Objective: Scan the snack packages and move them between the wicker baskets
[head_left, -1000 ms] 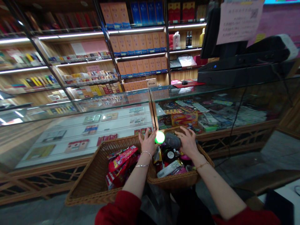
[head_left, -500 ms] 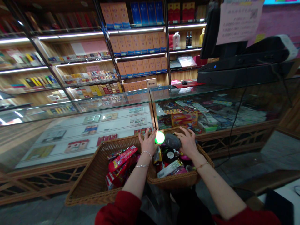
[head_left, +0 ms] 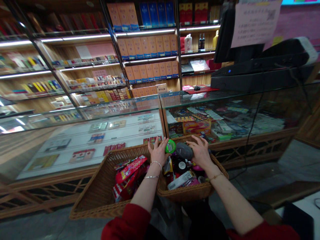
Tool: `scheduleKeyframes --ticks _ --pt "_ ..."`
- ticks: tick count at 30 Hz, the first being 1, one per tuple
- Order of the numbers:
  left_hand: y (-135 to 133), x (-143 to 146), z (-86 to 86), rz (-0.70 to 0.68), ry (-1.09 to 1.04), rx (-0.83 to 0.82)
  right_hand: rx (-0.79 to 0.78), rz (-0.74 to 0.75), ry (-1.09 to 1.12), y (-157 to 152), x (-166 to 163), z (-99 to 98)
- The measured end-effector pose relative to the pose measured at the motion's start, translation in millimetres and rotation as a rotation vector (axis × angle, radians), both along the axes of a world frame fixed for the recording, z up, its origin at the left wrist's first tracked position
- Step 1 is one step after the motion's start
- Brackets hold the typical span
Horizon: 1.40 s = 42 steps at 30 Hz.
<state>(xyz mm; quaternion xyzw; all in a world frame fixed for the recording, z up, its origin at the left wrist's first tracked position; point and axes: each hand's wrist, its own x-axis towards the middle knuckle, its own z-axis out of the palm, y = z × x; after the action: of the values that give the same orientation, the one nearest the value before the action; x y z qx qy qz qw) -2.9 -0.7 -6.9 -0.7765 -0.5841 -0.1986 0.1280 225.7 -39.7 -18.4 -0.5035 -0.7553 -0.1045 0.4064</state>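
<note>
My left hand (head_left: 158,154) reaches over the shared edge of two wicker baskets. Its thumb and nearest finger pinch the side of a green round container (head_left: 170,146), while the other fingers spread toward the far rim. My right hand (head_left: 200,154) grips a dark grey round container (head_left: 184,151) from the right. Both containers sit at the back of the right basket (head_left: 186,197). Below them lie a black round container (head_left: 180,165), a white box with a barcode (head_left: 180,180) and assorted small packets. Red snack packets (head_left: 131,169) fill part of the left basket (head_left: 91,186).
A glass display counter (head_left: 125,108) runs just beyond the baskets. On its right part stand a dark monitor (head_left: 223,36) and its base, with a hanging cable (head_left: 252,126). Shelves of boxes (head_left: 147,46) line the back wall. A white table (head_left: 300,206) is at the lower right.
The bright glare on the green container has gone, so its printed top now shows. Both hands and the baskets stay in place.
</note>
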Motion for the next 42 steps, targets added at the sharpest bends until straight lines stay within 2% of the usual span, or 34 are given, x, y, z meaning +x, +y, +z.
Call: scheduleKeyframes --ticks 14,28,42 --pt "-4.9 2.1 6.4 0.013 -0.021 -0.035 0.044 -0.087 -0.025 4.6 1.2 -5.1" --pt "-7.9 2.9 9.2 0.043 -0.079 -0.041 0.019 -0.141 -0.025 1.9 0.3 -1.9" --pt "-8.6 3.8 10.1 0.079 -0.087 -0.014 0.066 -0.158 -0.02 -0.8 -0.4 2.0"
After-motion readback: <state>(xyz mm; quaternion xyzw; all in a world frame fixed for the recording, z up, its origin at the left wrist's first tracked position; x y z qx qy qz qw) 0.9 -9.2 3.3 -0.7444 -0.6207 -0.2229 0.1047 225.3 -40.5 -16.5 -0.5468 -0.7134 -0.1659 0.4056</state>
